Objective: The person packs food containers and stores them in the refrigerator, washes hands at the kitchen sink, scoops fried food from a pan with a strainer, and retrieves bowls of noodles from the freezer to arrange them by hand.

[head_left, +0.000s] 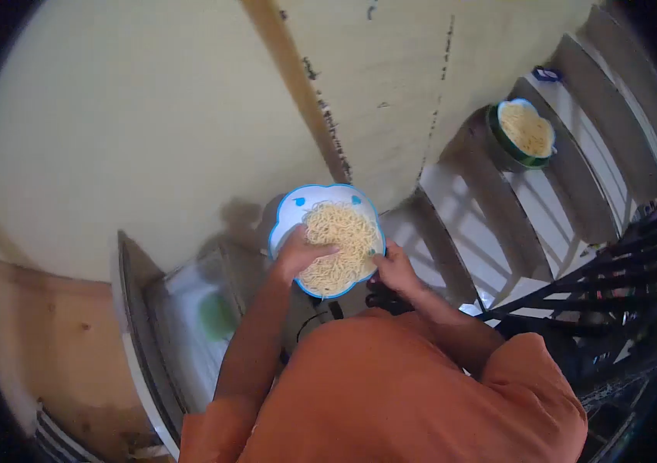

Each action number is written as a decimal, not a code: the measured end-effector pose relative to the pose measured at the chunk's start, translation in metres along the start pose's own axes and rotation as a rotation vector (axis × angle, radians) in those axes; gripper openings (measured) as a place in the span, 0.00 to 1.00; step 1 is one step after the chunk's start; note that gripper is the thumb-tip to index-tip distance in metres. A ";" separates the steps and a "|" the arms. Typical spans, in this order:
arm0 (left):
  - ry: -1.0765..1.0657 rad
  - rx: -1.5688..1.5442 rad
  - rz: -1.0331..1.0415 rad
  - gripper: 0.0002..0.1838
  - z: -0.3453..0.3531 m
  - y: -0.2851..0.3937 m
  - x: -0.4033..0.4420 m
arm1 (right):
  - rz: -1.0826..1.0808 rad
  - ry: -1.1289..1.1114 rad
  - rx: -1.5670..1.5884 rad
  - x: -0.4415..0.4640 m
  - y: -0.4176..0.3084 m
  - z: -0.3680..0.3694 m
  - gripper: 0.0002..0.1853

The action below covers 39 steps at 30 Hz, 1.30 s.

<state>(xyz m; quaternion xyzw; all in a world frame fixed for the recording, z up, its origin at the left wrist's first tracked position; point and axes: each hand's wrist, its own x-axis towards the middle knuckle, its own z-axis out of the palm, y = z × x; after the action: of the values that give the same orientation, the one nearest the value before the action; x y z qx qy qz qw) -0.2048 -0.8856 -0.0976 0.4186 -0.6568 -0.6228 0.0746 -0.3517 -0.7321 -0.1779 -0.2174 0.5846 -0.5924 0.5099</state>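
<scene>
A white scalloped plate (288, 217) with a blue rim and blue marks is held in front of my body. On it lies a heap of pale yellow strands that look like noodles (341, 231). My left hand (298, 252) reaches over the plate's left edge and rests on the heap, its thumb stretched out apart from the fingers. Some of its fingertips are hidden. At the right edge, my right hand (396, 270) grips the rim with the thumb on top; its other fingers are mostly hidden beneath.
Curving stairs (452, 224) rise on the right. A similar dish of noodles (527, 130) sits on a dark green container (503, 139) there, with a small dark blue box (547, 74) higher up. A black railing (614, 270) runs at right. A green object (217, 316) lies lower left.
</scene>
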 end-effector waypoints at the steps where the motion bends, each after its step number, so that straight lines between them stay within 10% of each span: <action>1: -0.020 -0.041 0.140 0.35 -0.001 0.004 -0.007 | 0.003 -0.019 -0.005 0.000 0.002 0.004 0.17; 9: 0.090 -0.147 0.109 0.38 -0.017 -0.050 0.016 | 0.151 -0.106 -0.058 0.011 -0.001 -0.002 0.19; 18: 0.484 0.336 0.296 0.26 -0.038 -0.010 -0.034 | 0.155 -0.152 0.030 0.004 0.007 0.022 0.16; 21: 0.663 0.953 0.516 0.20 -0.023 -0.015 -0.040 | 0.150 -0.146 0.060 0.009 0.008 0.028 0.16; 36: 0.099 0.907 0.567 0.24 -0.006 -0.042 -0.064 | 0.152 -0.101 0.071 0.002 0.015 0.027 0.17; 39: 0.309 0.787 0.778 0.26 -0.014 -0.047 -0.077 | 0.134 -0.141 0.124 0.003 0.018 0.023 0.18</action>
<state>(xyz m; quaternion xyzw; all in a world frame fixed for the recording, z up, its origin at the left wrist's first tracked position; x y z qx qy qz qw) -0.1260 -0.8411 -0.1032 0.2286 -0.9262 -0.1897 0.2320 -0.3270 -0.7412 -0.1906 -0.1869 0.5227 -0.5752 0.6009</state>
